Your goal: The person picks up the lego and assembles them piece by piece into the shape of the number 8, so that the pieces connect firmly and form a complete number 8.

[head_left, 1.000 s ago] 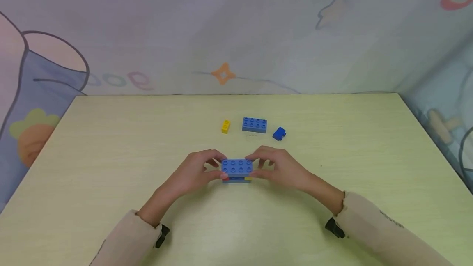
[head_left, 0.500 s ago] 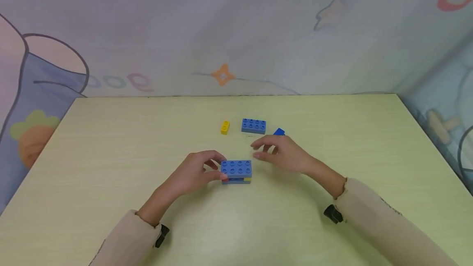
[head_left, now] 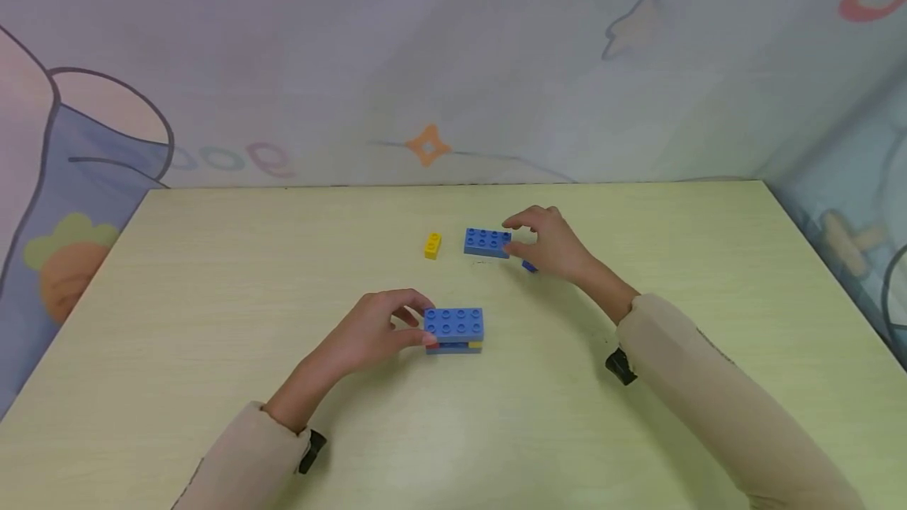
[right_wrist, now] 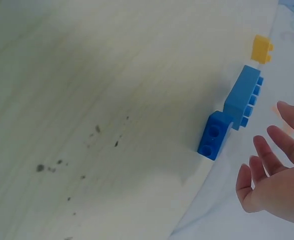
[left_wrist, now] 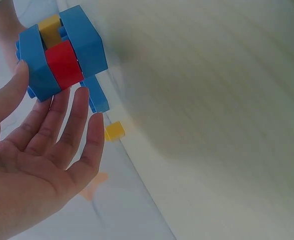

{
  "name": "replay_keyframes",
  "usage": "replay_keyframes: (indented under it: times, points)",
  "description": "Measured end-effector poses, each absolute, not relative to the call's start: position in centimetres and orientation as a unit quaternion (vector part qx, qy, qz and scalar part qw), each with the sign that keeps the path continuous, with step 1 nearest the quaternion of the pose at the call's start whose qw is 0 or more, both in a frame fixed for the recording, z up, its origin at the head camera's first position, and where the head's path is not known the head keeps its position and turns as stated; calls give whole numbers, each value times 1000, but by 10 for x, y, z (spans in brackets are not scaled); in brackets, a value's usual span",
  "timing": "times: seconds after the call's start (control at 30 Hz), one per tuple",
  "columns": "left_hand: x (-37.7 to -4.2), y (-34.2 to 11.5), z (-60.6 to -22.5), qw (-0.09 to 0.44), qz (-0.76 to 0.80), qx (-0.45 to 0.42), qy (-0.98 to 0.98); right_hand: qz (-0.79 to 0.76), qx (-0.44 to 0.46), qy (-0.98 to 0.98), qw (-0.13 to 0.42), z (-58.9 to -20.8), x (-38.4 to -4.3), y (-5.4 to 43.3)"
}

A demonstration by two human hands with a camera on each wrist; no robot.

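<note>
Near the middle of the table, my left hand [head_left: 379,329] grips the left end of a stack of toy building bricks [head_left: 455,324], thumb in front and fingers behind. Two long blue bricks form its top and bottom, with a red brick [left_wrist: 64,65] and a yellow brick [left_wrist: 50,31] between them in the left wrist view. Farther back, my right hand [head_left: 556,246] reaches to the right end of a loose blue eight-stud brick [head_left: 485,242], thumb and fingers spread. In the right wrist view its fingers stand apart, with a dark blue brick [right_wrist: 215,135] nearby.
A small yellow two-stud brick [head_left: 433,246] lies left of the loose blue brick. My right hand covers most of the dark blue brick in the head view. A patterned cloth [head_left: 319,61] hangs behind the pale table [head_left: 248,274].
My right hand has let go of the stack's right end and moved back and right to the loose blue brick. The left hand keeps its grip on the stack.
</note>
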State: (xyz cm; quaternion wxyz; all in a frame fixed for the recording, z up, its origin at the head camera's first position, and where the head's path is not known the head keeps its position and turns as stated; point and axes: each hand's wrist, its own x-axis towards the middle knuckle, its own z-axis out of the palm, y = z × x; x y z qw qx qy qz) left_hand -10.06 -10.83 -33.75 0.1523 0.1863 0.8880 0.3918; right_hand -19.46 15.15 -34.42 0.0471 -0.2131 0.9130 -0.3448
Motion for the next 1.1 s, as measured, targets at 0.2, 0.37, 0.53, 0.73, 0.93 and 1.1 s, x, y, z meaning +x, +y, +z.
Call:
replay_keyframes:
  times: [0.2, 0.37, 0.53, 0.73, 0.93, 1.1]
  points:
    - [-101, -108, -337, 157, 393, 187, 887, -312, -173, 931, 73, -351, -203, 149]
    - [-101, -106, -336, 157, 392, 187, 887, -308, -160, 934, 81, -355, -204, 155]
    - [-100, -107, -336, 155, 391, 182, 889, -327, -158, 927, 93, -353, -201, 166]
    - [-100, -107, -336, 155, 392, 183, 888, -335, -157, 922, 110, -353, -200, 181]
    - [-100, -108, -337, 157, 393, 179, 888, -333, -152, 922, 129, -357, -198, 189]
    - [-99, -108, -337, 158, 394, 178, 888, -335, -149, 920, 138, -359, -195, 193]
